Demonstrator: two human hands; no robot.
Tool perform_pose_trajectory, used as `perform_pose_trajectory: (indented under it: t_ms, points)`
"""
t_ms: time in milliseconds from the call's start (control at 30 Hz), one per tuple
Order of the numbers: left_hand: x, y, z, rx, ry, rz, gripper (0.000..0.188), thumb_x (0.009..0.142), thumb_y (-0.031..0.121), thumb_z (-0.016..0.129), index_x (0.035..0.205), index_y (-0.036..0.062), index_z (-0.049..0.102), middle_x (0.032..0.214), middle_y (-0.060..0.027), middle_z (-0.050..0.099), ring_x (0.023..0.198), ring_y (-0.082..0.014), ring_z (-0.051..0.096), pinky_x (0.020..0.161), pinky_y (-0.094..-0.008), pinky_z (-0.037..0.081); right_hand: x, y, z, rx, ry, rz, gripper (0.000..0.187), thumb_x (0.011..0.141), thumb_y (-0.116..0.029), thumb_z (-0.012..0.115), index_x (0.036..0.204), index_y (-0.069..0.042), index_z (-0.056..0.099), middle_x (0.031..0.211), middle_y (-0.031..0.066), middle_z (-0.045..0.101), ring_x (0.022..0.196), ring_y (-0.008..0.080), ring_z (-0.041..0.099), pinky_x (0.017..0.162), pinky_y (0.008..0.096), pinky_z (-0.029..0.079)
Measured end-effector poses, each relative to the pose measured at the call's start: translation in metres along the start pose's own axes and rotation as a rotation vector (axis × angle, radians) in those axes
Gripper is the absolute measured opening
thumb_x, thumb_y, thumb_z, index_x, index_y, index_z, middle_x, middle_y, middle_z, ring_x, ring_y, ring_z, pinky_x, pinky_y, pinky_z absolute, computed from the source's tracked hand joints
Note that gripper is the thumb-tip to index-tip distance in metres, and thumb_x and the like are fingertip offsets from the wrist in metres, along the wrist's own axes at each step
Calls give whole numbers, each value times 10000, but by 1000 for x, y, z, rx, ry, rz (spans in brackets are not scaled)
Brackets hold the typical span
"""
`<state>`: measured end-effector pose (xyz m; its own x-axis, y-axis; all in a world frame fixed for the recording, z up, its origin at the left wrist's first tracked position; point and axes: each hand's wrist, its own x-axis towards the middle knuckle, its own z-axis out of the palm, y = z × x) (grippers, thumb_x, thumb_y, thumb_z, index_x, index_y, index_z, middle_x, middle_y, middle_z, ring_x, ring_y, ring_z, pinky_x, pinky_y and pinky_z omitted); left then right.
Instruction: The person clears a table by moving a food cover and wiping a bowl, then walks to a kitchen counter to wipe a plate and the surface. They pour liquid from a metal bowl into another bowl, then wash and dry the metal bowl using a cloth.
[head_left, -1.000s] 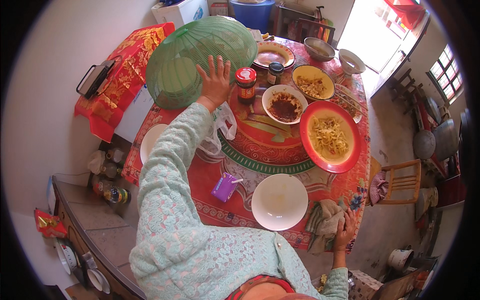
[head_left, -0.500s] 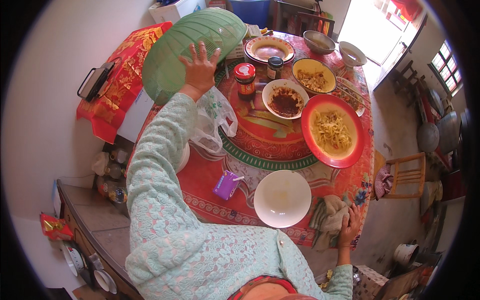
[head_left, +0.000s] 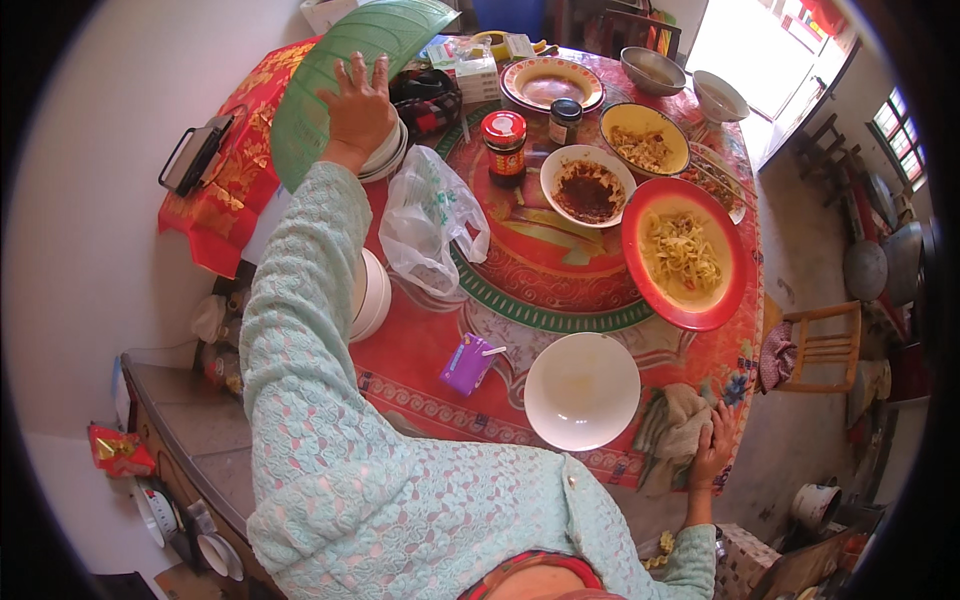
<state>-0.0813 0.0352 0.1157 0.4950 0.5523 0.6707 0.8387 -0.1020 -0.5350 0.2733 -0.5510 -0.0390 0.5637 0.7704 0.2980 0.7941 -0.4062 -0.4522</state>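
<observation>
My left hand [head_left: 358, 110] lies against the green mesh food cover [head_left: 305, 105], its fingers spread and stretched. The cover stands tilted on edge at the table's far left; beneath it stacked bowls [head_left: 388, 155] and a dark checked bundle [head_left: 430, 112] show. My right hand [head_left: 711, 447] rests at the near right table edge, fingers extended, touching the bunched beige cloth [head_left: 680, 425]. An almost bare white bowl [head_left: 582, 395] stands to the left of the cloth. Further left lies a purple drink carton [head_left: 466, 365] with a straw.
A red-rimmed plate of shredded food [head_left: 683, 255], a bowl of dark sauce [head_left: 588, 190], a yellow bowl [head_left: 645, 145] and a red-lidded jar [head_left: 504, 150] occupy the turntable. A plastic bag [head_left: 425, 225] lies left of it, near white bowls [head_left: 370, 300]. A wooden chair [head_left: 822, 345] stands right.
My left hand and the food cover have moved left and tipped further up, uncovering the stacked bowls and dark bundle. My right hand stays at the cloth. The view has shifted slightly.
</observation>
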Motion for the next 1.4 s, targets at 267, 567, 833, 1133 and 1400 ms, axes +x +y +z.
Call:
perform_pose_trajectory:
  t_ms: [267, 567, 833, 1133, 1400]
  points:
    - [-1, -46, 30, 69, 190, 19, 451, 823, 194, 475, 1270, 132, 468, 1247, -116, 490, 1122, -336, 462, 635, -561, 444, -1, 1, 1, 39, -22, 46, 323, 862, -197, 468, 1094, -1, 577, 1273, 117, 499, 1241, 303, 384, 1047, 408, 244]
    - [-22, -99, 39, -12, 19, -150, 518, 754, 114, 574, 1256, 83, 453, 1121, -58, 508, 1009, -261, 508, 610, -487, 494, 0, 2, 2, 36, -53, 33, 308, 867, -174, 458, 1082, 12, 576, 1278, 118, 492, 1250, 304, 371, 1042, 403, 249]
    - [-48, -147, 51, -88, -77, -314, 412, 685, 114, 589, 1084, 36, 516, 1052, -136, 532, 952, -314, 524, 744, -439, 483, -5, 2, 1, 54, -28, 51, 300, 875, -161, 450, 1082, 22, 571, 1271, 122, 495, 1249, 299, 373, 1040, 399, 253]
    - [-115, -251, 127, -258, -166, -418, 397, 728, 100, 474, 1098, -42, 504, 904, -244, 592, 854, -394, 569, 768, -480, 447, 4, -3, -1, -26, -36, 27, 314, 891, -198, 444, 1102, 0, 567, 1266, 107, 501, 1249, 279, 376, 1038, 378, 258]
    - [-106, -264, 45, -242, -43, -670, 474, 724, 43, 421, 1178, 94, 546, 937, -225, 622, 837, -399, 598, 759, -468, 476, 3, -8, 0, -30, -8, 51, 294, 860, -185, 472, 1075, -21, 587, 1245, 94, 523, 1228, 286, 403, 1029, 391, 269]
